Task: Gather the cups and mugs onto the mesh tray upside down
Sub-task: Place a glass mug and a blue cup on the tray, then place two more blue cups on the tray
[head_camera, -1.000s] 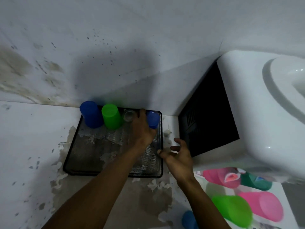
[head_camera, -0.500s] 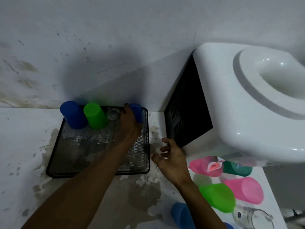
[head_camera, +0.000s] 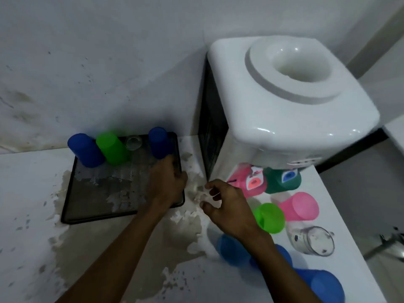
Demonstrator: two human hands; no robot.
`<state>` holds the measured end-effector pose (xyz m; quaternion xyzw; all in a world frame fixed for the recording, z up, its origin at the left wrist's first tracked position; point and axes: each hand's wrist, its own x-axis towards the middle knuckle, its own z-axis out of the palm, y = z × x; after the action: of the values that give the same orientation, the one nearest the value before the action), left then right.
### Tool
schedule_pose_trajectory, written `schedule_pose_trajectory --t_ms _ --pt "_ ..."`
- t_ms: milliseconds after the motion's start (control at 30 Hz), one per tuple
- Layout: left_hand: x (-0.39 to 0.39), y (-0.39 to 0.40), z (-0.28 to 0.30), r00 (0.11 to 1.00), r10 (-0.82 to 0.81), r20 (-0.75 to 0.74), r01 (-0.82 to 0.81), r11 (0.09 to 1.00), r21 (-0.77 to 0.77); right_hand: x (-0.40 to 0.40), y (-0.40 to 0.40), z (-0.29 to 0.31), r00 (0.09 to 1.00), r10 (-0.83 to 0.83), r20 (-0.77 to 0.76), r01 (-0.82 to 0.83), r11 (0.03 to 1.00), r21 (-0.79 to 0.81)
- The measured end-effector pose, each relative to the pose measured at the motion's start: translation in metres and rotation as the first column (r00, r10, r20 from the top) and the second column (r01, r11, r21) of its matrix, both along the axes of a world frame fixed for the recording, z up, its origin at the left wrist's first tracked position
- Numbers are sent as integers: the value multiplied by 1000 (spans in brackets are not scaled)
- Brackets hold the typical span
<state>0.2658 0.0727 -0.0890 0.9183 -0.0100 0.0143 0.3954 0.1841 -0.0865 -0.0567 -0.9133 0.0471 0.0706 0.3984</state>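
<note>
The black mesh tray (head_camera: 91,193) lies on the counter by the wall. Along its back edge stand, upside down, a blue cup (head_camera: 85,149), a green cup (head_camera: 112,147), a small clear glass (head_camera: 133,142) and a smaller blue cup (head_camera: 158,141). My left hand (head_camera: 168,182) hovers over the tray's right side just in front of the smaller blue cup, fingers loosely curled, holding nothing. My right hand (head_camera: 227,202) floats open right of the tray, near a green cup (head_camera: 270,217) lying on its side.
A white water dispenser (head_camera: 284,101) stands at the right with a pink mug (head_camera: 244,182) and a dark green mug (head_camera: 282,180) under its taps. A pink cup (head_camera: 299,206), a glass mug (head_camera: 312,240) and blue cups (head_camera: 234,250) lie in front. The counter's paint is peeling.
My left hand has let go of the smaller blue cup, now standing upside down on the tray, and has drawn back. My view has swung right, showing more cups.
</note>
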Motion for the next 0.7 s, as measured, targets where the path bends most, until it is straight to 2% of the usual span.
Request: schedule_pose_trajectory --t_ms 100,200,300,367,467,567,700 --pt "-39 -18 2 943 -293 -161 288 956 -50 -26 -23 9 999 -11 31 12 999 -31" --pt "-73 -34 -1 798 -503 -331 488 862 -132 -54 -46 15 997 -32 73 38 995 -91" --pt "-99 -49 -6 663 -623 -414 608 772 -188 -84 -70 17 994 -58 95 72 987 -144" --pt "-114 -58 -10 624 -636 -453 659 740 -132 -103 -84 16 993 -85 84 99 979 -181" --pt "-133 -69 -19 629 -623 -464 697 717 -17 -128 -99 13 988 -132 82 148 962 -228" --pt "-145 -77 -31 703 -582 -409 645 764 22 -143 -106 3 988 -153 -24 137 935 -327" --pt "-154 -79 -36 794 -526 -306 551 835 -5 -151 -108 -15 971 -167 -171 70 884 -461"
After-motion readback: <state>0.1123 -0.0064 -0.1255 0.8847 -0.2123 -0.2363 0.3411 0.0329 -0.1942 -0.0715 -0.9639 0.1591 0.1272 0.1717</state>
